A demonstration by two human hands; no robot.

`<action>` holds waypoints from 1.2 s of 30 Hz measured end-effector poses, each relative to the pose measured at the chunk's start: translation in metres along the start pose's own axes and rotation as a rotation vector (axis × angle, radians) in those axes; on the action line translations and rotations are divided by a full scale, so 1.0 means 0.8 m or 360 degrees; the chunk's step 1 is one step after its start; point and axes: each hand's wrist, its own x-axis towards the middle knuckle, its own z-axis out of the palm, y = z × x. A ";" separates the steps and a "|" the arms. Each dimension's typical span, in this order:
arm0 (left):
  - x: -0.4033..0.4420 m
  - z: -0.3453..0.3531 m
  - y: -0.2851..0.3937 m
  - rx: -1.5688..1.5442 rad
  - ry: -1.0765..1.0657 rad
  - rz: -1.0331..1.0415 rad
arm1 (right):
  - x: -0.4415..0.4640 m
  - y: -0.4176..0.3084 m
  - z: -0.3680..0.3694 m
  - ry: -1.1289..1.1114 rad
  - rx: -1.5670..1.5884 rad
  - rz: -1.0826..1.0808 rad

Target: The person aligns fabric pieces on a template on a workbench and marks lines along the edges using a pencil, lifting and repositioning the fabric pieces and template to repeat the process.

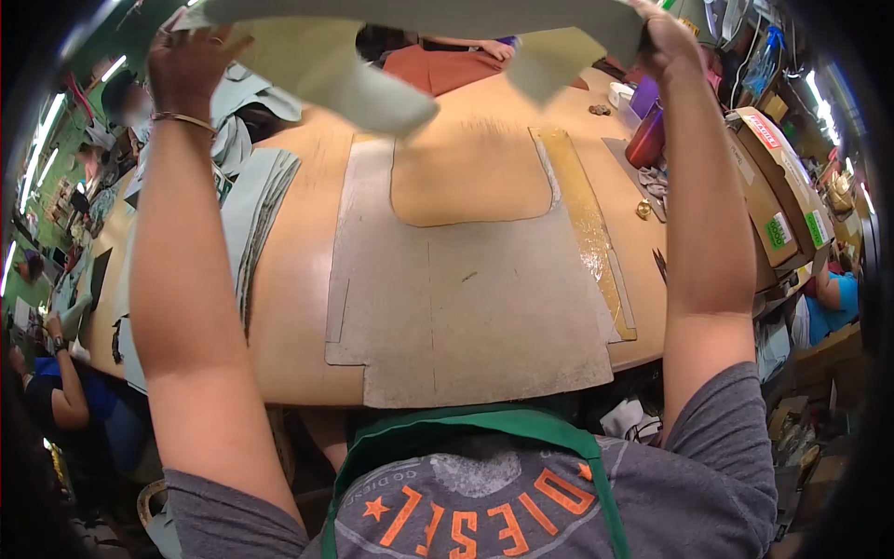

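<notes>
Both arms are raised and hold up a pale grey-green sheet (372,93) that spans the top of the view, partly blurred. My left hand (194,70), a bangle at its wrist, is at the sheet's left end with some fingers apart; its grip is partly hidden. My right hand (669,42) is closed on the sheet's right end. Below them a flat grey template (484,298) with a U-shaped cutout lies on the wooden table (293,307). A yellowish, shiny strip (582,214) shows along the template's right side.
Stacked grey-green pieces (261,214) lie at the left. A red cylinder (644,140), a small brass object (643,210) and cardboard boxes (764,196) are at the right. Across the table a person's hand (496,49) rests near reddish-brown material (438,70).
</notes>
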 end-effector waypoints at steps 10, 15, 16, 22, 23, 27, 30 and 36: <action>-0.201 -0.052 -0.112 0.0545 0.0999 -0.0764 | -0.134 0.145 -0.072 0.0206 -0.0264 0.0612; -0.303 -0.029 -0.180 0.0579 0.1219 -0.1305 | -0.210 0.218 -0.145 0.0209 -0.0134 0.1016; -0.320 -0.024 -0.186 0.0702 0.1044 -0.1436 | -0.228 0.224 -0.154 0.0220 -0.0165 0.1061; -0.386 0.020 -0.161 0.1034 0.0479 -0.1880 | -0.290 0.173 -0.152 -0.0183 -0.1520 0.0857; -0.390 0.032 -0.154 0.1095 0.0400 -0.1973 | -0.296 0.165 -0.157 -0.0215 -0.1614 0.0873; -0.393 0.019 -0.149 0.0912 0.0580 -0.1843 | -0.308 0.155 -0.178 -0.0183 -0.1700 0.0916; -0.341 -0.002 -0.163 0.1052 0.0883 -0.1753 | -0.305 0.170 -0.186 -0.0165 -0.2043 0.0722; -0.281 -0.059 -0.237 0.2753 0.0422 -0.1097 | -0.334 0.204 -0.154 0.0119 -0.2625 0.0120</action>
